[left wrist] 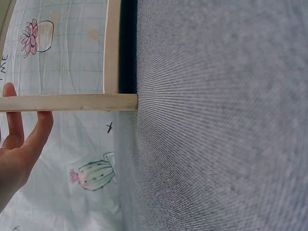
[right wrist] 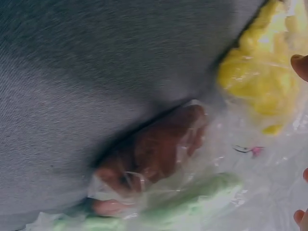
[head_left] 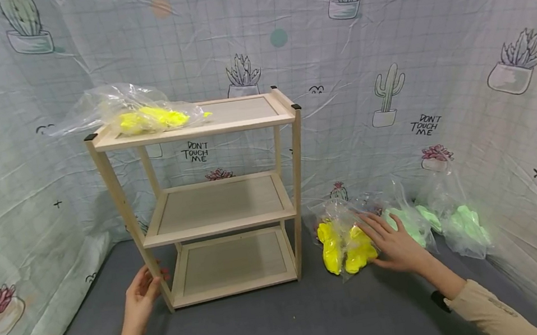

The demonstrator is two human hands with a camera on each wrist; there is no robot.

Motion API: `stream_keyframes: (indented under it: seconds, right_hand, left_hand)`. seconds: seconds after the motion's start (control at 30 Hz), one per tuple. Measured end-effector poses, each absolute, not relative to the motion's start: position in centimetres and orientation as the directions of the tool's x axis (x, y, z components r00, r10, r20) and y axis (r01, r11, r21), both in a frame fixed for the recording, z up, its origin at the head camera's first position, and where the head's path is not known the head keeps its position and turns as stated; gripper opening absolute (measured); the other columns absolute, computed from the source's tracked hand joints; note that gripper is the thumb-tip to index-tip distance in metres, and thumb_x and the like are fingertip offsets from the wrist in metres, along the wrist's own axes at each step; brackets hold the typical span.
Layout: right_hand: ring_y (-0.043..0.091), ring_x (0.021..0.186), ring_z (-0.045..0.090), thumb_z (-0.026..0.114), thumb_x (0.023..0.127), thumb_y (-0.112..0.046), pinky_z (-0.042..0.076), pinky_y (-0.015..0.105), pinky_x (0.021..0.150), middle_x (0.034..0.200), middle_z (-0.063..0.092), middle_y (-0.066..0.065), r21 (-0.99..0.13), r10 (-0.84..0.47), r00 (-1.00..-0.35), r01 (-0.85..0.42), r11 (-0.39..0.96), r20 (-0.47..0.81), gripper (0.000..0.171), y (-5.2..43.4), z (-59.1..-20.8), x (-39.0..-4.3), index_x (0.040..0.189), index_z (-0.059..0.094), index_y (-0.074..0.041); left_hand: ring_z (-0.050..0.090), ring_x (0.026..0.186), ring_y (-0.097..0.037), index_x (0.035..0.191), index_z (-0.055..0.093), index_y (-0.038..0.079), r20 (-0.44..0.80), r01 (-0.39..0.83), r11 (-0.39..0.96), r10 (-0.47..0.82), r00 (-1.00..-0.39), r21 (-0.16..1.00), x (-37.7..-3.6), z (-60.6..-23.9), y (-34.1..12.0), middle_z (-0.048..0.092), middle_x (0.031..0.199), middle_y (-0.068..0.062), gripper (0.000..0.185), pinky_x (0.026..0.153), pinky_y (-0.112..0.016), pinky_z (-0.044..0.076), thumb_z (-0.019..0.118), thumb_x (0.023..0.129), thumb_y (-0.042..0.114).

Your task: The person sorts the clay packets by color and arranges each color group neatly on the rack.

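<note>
Down at the lower right of the head view, our right hand (head_left: 397,245) lay flat with its fingers (head_left: 375,228) spread and nearly straight on a clear bag (head_left: 344,237) of yellow pieces that rested on the grey floor (head_left: 279,324), just right of the shelf's (head_left: 211,197) foot. We pressed the bag rather than gripped it; no finger curled round it. In the right wrist view the same bag (right wrist: 262,67) filled the upper right corner, with crinkled plastic and pale green stuff below it, and a reddish-brown shape under the film that we could not make out.

Right of that bag, touching or nearly so, sat two more clear bags of green pieces (head_left: 438,221), against the cactus-print cloth (head_left: 437,54).

At lower left, our left hand (head_left: 140,295) rested against the shelf's front left leg (head_left: 123,209) near its base. The left wrist view showed the fingers (left wrist: 21,134) almost straight, lying behind the wooden leg (left wrist: 72,102) and touching it, not wrapped round it.

Up at the upper left centre, another bag of yellow pieces (head_left: 150,118) lay on the left end of the top shelf board, its loose plastic hanging past the edge. The middle and bottom boards held nothing we could see.
</note>
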State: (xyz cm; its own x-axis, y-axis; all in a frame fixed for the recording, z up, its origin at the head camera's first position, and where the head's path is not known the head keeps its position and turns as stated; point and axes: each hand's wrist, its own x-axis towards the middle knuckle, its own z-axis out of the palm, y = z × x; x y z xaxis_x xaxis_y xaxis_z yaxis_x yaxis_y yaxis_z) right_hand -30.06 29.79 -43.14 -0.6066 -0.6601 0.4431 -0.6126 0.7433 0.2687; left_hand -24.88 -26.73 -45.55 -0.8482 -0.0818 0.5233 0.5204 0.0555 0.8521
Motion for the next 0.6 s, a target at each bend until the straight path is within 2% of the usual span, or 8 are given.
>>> stream_keyframes:
  seconds: [0.07, 0.1, 0.17, 0.4, 0.6]
  right_hand:
    - [0.035, 0.127, 0.029, 0.076, 0.060, -0.050, 0.017, 0.062, 0.095, 0.140, 0.034, 0.018, 0.286, -0.657, -0.619, -0.597, 0.749, 0.430, 0.097, 30.0, -43.4, -30.2, 0.135, 0.034, -0.006]
    - [0.035, 0.127, 0.030, 0.080, 0.055, -0.046, 0.017, 0.063, 0.095, 0.139, 0.034, 0.019, 0.292, -0.656, -0.622, -0.592, 0.751, 0.427, 0.100, 30.1, -43.6, -30.3, 0.135, 0.034, -0.006]
    - [0.036, 0.127, 0.030, 0.082, 0.051, -0.046, 0.017, 0.063, 0.095, 0.139, 0.034, 0.019, 0.308, -0.657, -0.627, -0.583, 0.752, 0.418, 0.104, 30.3, -43.9, -30.6, 0.135, 0.034, -0.007]
    - [0.036, 0.125, 0.032, 0.082, 0.049, -0.050, 0.017, 0.063, 0.096, 0.139, 0.034, 0.018, 0.360, -0.664, -0.638, -0.558, 0.748, 0.390, 0.107, 30.8, -44.8, -31.4, 0.136, 0.033, -0.012]
    - [0.036, 0.123, 0.035, 0.082, 0.048, -0.049, 0.018, 0.064, 0.096, 0.139, 0.035, 0.018, 0.379, -0.676, -0.652, -0.562, 0.735, 0.344, 0.105, 30.7, -45.1, -31.8, 0.135, 0.035, -0.016]
  left_hand:
    - [0.063, 0.085, -0.001, 0.124, 0.047, 0.001, 0.524, 0.521, 0.057, -0.082, -0.848, 0.851, -24.9, -45.5, -26.7, 0.064, 0.096, 0.011, 0.033, 0.069, -0.016, 0.049, 0.042, 0.091, -0.003]
    - [0.063, 0.085, -0.001, 0.124, 0.046, 0.000, 0.525, 0.522, 0.054, -0.080, -0.847, 0.851, -24.9, -45.5, -26.7, 0.064, 0.096, 0.011, 0.033, 0.069, -0.016, 0.049, 0.042, 0.091, -0.003]
    - [0.063, 0.085, -0.001, 0.123, 0.045, -0.002, 0.525, 0.523, 0.052, -0.078, -0.847, 0.851, -24.9, -45.5, -26.7, 0.064, 0.096, 0.010, 0.033, 0.069, -0.016, 0.049, 0.042, 0.091, -0.004]
    - [0.062, 0.085, 0.000, 0.122, 0.048, 0.004, 0.523, 0.518, 0.078, -0.083, -0.848, 0.852, -24.8, -45.5, -26.8, 0.063, 0.096, 0.011, 0.032, 0.068, -0.016, 0.050, 0.043, 0.091, -0.002]
    - [0.062, 0.084, 0.000, 0.123, 0.042, -0.008, 0.512, 0.504, 0.100, -0.090, -0.854, 0.858, -24.8, -45.4, -26.7, 0.063, 0.095, 0.011, 0.032, 0.068, -0.016, 0.049, 0.043, 0.091, -0.001]
